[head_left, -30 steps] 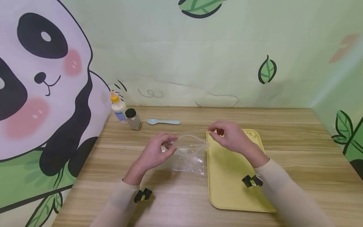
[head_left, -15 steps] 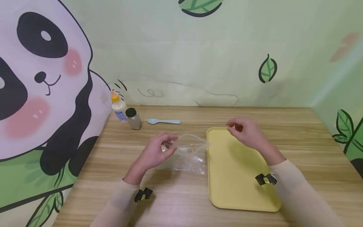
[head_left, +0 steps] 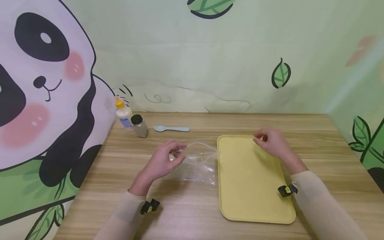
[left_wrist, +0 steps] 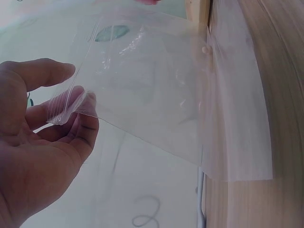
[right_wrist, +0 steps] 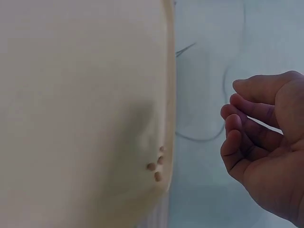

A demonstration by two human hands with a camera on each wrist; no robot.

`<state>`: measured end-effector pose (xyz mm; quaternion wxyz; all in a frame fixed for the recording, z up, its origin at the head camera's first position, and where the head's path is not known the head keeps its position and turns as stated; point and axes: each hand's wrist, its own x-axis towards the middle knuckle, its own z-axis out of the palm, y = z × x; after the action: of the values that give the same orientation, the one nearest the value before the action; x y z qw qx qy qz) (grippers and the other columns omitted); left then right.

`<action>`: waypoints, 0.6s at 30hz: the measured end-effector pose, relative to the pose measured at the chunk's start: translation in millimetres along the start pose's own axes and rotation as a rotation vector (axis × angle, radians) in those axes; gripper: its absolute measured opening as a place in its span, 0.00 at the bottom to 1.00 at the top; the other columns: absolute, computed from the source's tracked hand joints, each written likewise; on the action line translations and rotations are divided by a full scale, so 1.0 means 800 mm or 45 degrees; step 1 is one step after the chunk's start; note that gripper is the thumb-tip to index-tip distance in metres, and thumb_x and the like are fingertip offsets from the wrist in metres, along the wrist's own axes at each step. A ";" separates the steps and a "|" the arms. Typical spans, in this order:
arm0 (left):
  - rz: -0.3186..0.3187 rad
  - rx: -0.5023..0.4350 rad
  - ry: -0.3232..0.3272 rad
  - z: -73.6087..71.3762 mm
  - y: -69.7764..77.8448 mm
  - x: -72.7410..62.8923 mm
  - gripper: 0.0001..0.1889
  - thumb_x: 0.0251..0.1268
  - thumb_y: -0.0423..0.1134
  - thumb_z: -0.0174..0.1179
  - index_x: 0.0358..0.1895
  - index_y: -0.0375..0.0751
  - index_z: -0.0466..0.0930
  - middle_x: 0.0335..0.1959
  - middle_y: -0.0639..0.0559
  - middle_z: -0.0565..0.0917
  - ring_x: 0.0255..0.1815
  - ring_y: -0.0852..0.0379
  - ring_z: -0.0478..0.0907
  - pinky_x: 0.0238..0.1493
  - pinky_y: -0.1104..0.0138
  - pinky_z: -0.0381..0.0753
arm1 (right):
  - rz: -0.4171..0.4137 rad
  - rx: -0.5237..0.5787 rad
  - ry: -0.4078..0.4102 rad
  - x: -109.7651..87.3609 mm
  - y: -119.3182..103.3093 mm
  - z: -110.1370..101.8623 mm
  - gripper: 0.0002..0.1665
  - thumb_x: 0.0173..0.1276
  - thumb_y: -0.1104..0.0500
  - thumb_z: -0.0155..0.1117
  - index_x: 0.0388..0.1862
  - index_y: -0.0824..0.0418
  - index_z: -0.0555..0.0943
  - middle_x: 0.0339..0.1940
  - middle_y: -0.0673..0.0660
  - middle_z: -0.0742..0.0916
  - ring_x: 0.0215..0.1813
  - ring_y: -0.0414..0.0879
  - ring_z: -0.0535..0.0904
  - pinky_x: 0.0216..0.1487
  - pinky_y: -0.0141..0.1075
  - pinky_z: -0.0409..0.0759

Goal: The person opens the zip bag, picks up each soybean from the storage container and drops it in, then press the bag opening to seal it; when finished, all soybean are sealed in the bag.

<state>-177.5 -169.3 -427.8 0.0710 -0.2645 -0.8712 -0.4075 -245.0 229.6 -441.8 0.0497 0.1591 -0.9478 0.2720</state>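
My left hand (head_left: pixel 164 160) grips a clear zip bag (head_left: pixel 196 172) by one end of its top edge. The bag's mouth gapes open, and a few small pale bits show inside it. In the left wrist view, the bag's corner is tucked between curled fingers (left_wrist: pixel 88 126), with the thumb apart from it. Over the far right corner of a yellow tray (head_left: pixel 246 190) hovers my right hand (head_left: pixel 271 142), fingers loosely curled and nothing visible between them. Several small brown bits (right_wrist: pixel 158 176) lie in that tray corner, seen in the right wrist view.
Behind the left hand stand a white squeeze bottle (head_left: pixel 124 116) with a yellow cap and a small jar (head_left: pixel 139 128) with a black lid. A light blue spoon (head_left: pixel 171 128) lies beside them on the wooden table (head_left: pixel 180 213). A painted wall closes off the back.
The right hand has moved right, from beside the bag's mouth across to the tray's far right corner. The left hand has kept its hold on the bag and stayed in place.
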 end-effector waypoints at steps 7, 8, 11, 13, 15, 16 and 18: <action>-0.012 -0.008 -0.005 0.001 0.000 0.000 0.16 0.58 0.30 0.66 0.51 0.32 0.81 0.43 0.45 0.83 0.38 0.56 0.82 0.44 0.66 0.84 | 0.120 -0.010 -0.066 -0.008 0.028 0.004 0.14 0.67 0.60 0.62 0.45 0.69 0.84 0.38 0.64 0.87 0.38 0.53 0.81 0.35 0.39 0.79; -0.013 -0.008 -0.005 0.001 0.001 0.000 0.16 0.58 0.30 0.66 0.51 0.32 0.81 0.43 0.45 0.83 0.38 0.56 0.82 0.44 0.66 0.84 | 0.133 -0.006 -0.075 -0.009 0.032 0.004 0.14 0.67 0.61 0.62 0.45 0.70 0.83 0.38 0.64 0.87 0.37 0.53 0.81 0.34 0.39 0.79; -0.014 -0.005 -0.006 0.001 0.001 0.000 0.16 0.58 0.30 0.66 0.51 0.33 0.81 0.43 0.43 0.83 0.38 0.56 0.82 0.44 0.65 0.84 | 0.173 -0.008 -0.111 -0.012 0.040 0.005 0.14 0.66 0.61 0.62 0.44 0.71 0.83 0.38 0.64 0.87 0.34 0.51 0.80 0.31 0.36 0.77; -0.017 -0.004 -0.008 0.001 0.000 0.001 0.16 0.58 0.30 0.66 0.51 0.33 0.81 0.43 0.43 0.83 0.38 0.56 0.82 0.44 0.65 0.84 | 0.188 -0.030 -0.136 -0.013 0.045 0.005 0.14 0.65 0.61 0.61 0.44 0.70 0.83 0.38 0.64 0.87 0.34 0.50 0.80 0.31 0.36 0.77; -0.021 -0.003 -0.010 0.001 0.000 0.001 0.16 0.58 0.30 0.66 0.51 0.34 0.81 0.44 0.43 0.83 0.38 0.56 0.82 0.44 0.65 0.84 | 0.193 -0.061 -0.159 -0.014 0.048 0.006 0.15 0.65 0.60 0.61 0.45 0.70 0.83 0.39 0.64 0.87 0.36 0.51 0.80 0.34 0.40 0.79; -0.022 -0.003 -0.011 0.001 0.000 0.001 0.16 0.58 0.30 0.66 0.51 0.34 0.81 0.44 0.43 0.83 0.38 0.56 0.82 0.44 0.65 0.84 | 0.190 -0.080 -0.168 -0.014 0.049 0.007 0.15 0.64 0.61 0.61 0.45 0.70 0.83 0.39 0.64 0.87 0.37 0.52 0.81 0.37 0.42 0.80; -0.025 -0.004 -0.013 0.001 0.000 0.001 0.16 0.58 0.31 0.66 0.51 0.34 0.81 0.44 0.43 0.83 0.38 0.56 0.81 0.44 0.65 0.84 | 0.181 -0.119 -0.193 -0.014 0.051 0.007 0.15 0.63 0.62 0.61 0.45 0.70 0.83 0.39 0.64 0.87 0.39 0.54 0.82 0.41 0.47 0.81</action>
<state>-177.9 -168.4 -428.5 0.0623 -0.2582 -0.8733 -0.4083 -247.7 262.1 -469.2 -0.0342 0.1090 -0.9694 0.2173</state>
